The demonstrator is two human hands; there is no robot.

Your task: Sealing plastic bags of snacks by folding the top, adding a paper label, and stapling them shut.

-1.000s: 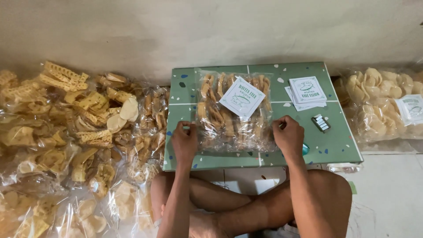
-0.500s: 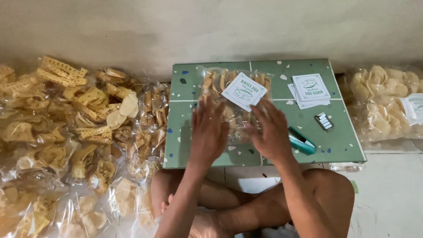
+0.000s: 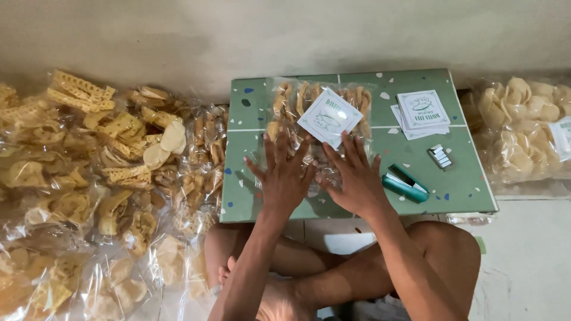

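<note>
1. Far left of the frame: a heap of clear bags of crackers [image 3: 89, 178] lies on the floor, touching one another. The pieces are yellow and tan, some lattice-cut, some round and puffy; the wrapping is thin, glossy and crinkled.
2. Centre: a low green counter [image 3: 470, 190] with a speckled, tile-like top, smooth and hard, divided by pale lines.
3. On the counter's upper middle lies the bag of snacks [image 3: 291, 101], clear plastic filled with long brown ridged sticks, with a square white paper label [image 3: 329, 117] tilted like a diamond on or inside it.
4. The left hand [image 3: 284, 178] rests flat on the lower part of the bag, fingers spread, palm down; its grip closes on nothing.
5. The right hand [image 3: 357, 181] lies just beside it, likewise flat and spread, pressing the plastic and pinching nothing.
6. Risk, as I judge it: hard pressing could snap the brittle sticks, and trapped air could split the thin film or a seam; the slick bag could also slide on the smooth top.
7. Right of the hands: a teal stapler [image 3: 404, 184] close to the right hand, easily knocked off the edge by a sweeping wrist.
8. Further right: a small metal strip of staples [image 3: 440, 156] and a stack of white labels [image 3: 422, 110], light paper that could scatter.
9. Far right: another bag of pale puffed crackers [image 3: 523, 131].
</note>
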